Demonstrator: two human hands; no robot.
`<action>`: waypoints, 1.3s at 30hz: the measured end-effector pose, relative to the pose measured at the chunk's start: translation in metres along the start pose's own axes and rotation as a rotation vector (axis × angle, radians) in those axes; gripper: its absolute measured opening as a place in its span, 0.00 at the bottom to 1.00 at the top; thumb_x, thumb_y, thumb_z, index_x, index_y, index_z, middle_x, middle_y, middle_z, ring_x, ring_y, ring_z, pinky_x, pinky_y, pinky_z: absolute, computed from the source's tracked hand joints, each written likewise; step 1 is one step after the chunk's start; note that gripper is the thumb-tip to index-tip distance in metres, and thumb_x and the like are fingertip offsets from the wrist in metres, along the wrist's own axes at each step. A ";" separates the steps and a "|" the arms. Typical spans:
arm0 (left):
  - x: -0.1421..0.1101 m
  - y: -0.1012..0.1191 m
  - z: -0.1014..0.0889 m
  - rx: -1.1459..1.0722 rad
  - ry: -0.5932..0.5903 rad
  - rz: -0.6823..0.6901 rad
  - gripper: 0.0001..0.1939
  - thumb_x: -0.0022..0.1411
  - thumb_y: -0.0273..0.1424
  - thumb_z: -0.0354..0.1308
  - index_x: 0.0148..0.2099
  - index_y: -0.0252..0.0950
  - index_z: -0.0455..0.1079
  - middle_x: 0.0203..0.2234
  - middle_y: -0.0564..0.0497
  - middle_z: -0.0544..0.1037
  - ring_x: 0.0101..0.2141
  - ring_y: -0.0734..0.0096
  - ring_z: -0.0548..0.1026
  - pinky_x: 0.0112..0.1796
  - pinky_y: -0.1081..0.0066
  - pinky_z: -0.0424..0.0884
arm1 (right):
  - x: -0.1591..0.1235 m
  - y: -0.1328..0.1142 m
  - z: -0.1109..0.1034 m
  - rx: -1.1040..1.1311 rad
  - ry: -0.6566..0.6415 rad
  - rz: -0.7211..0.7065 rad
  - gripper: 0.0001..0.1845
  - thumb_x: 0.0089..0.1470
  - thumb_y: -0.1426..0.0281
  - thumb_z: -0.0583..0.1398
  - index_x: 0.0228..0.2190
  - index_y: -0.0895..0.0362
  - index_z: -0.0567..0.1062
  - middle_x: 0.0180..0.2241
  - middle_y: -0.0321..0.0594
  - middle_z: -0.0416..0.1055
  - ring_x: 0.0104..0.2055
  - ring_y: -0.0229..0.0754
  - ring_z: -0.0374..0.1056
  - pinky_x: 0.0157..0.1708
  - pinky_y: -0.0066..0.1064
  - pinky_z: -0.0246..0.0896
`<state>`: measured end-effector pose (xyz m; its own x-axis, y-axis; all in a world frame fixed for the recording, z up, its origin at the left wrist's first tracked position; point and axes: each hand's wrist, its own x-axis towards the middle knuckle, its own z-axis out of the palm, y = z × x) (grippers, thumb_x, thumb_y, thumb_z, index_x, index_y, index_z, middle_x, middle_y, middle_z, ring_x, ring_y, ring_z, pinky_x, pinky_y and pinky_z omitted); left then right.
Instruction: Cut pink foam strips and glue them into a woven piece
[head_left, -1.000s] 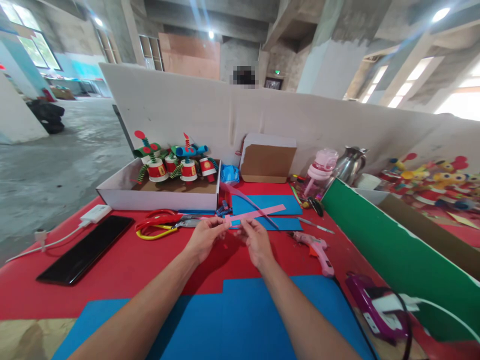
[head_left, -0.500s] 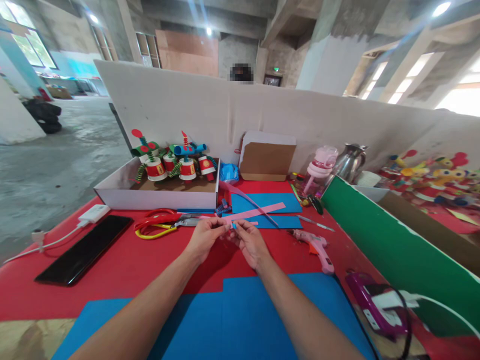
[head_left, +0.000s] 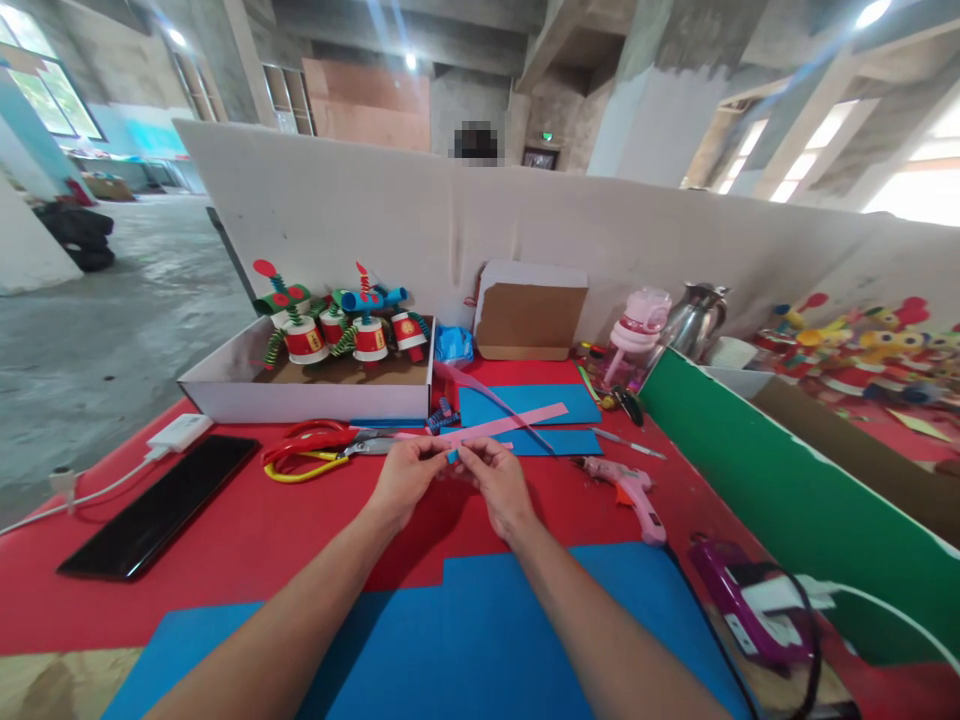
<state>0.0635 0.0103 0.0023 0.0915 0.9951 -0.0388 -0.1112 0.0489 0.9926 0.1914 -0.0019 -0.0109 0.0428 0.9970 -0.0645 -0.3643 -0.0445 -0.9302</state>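
Observation:
My left hand (head_left: 401, 482) and my right hand (head_left: 501, 485) meet above the red tabletop, fingertips pinched together on a small blue piece of paper (head_left: 452, 456). Only a bit of blue shows between the thumbs; the fingers hide the rest. Just beyond them, a pink paper strip (head_left: 544, 416) lies slanted across blue paper sheets (head_left: 574, 402). Short pink ends show on either side of my hands; I cannot tell whether they are held. To the left of my left hand lie red-and-yellow-handled scissors (head_left: 311, 445). On the right is a pink glue gun (head_left: 630, 488).
A white box (head_left: 315, 400) holding paper-cup figures (head_left: 369, 338) stands at the back left. A phone (head_left: 161, 505) lies left. At right are a green-sided box (head_left: 750, 470) and a purple power block (head_left: 757, 610) with cables. Blue sheets (head_left: 375, 650) cover the near edge.
The view has shifted slightly. Between my fingertips the blue paper now shows more plainly, where a pale bit showed before. My hands stay together at nearly the same spot.

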 end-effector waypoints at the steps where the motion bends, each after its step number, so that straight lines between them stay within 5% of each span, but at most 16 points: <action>1: 0.000 0.000 0.000 -0.002 -0.004 -0.003 0.09 0.40 0.36 0.66 0.23 0.35 0.75 0.19 0.52 0.76 0.22 0.73 0.70 0.27 0.73 0.66 | 0.000 0.001 0.000 -0.017 0.007 -0.013 0.15 0.36 0.59 0.71 0.25 0.54 0.77 0.21 0.32 0.73 0.25 0.36 0.68 0.32 0.30 0.67; 11: -0.002 0.000 0.001 -0.145 -0.095 -0.096 0.22 0.42 0.48 0.69 0.28 0.32 0.76 0.19 0.53 0.73 0.21 0.75 0.67 0.23 0.73 0.67 | 0.004 0.006 -0.004 -0.183 0.090 -0.184 0.15 0.43 0.57 0.67 0.26 0.56 0.76 0.24 0.35 0.76 0.27 0.40 0.72 0.33 0.32 0.69; 17: -0.001 0.001 0.000 -0.026 0.008 -0.028 0.20 0.37 0.45 0.71 0.26 0.34 0.76 0.18 0.53 0.74 0.22 0.75 0.67 0.26 0.73 0.65 | 0.003 0.005 -0.004 -0.163 0.017 -0.102 0.16 0.40 0.57 0.69 0.29 0.55 0.78 0.27 0.37 0.78 0.27 0.42 0.73 0.33 0.34 0.71; 26: 0.002 -0.002 -0.002 0.121 0.009 0.023 0.20 0.40 0.48 0.68 0.21 0.35 0.73 0.16 0.54 0.73 0.21 0.75 0.64 0.26 0.73 0.59 | 0.005 0.006 -0.009 -0.278 -0.005 -0.096 0.16 0.41 0.56 0.68 0.30 0.54 0.81 0.26 0.38 0.79 0.31 0.47 0.76 0.36 0.37 0.72; 39: 0.002 -0.001 -0.001 0.056 0.003 0.014 0.21 0.38 0.48 0.69 0.21 0.34 0.73 0.16 0.53 0.73 0.21 0.76 0.64 0.26 0.73 0.61 | 0.006 0.006 -0.009 -0.253 -0.025 -0.092 0.16 0.40 0.57 0.66 0.30 0.55 0.79 0.27 0.38 0.79 0.30 0.47 0.76 0.35 0.37 0.72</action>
<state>0.0628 0.0121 0.0008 0.0877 0.9958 -0.0246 -0.0564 0.0297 0.9980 0.1973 0.0033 -0.0203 0.0408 0.9987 0.0302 -0.1154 0.0348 -0.9927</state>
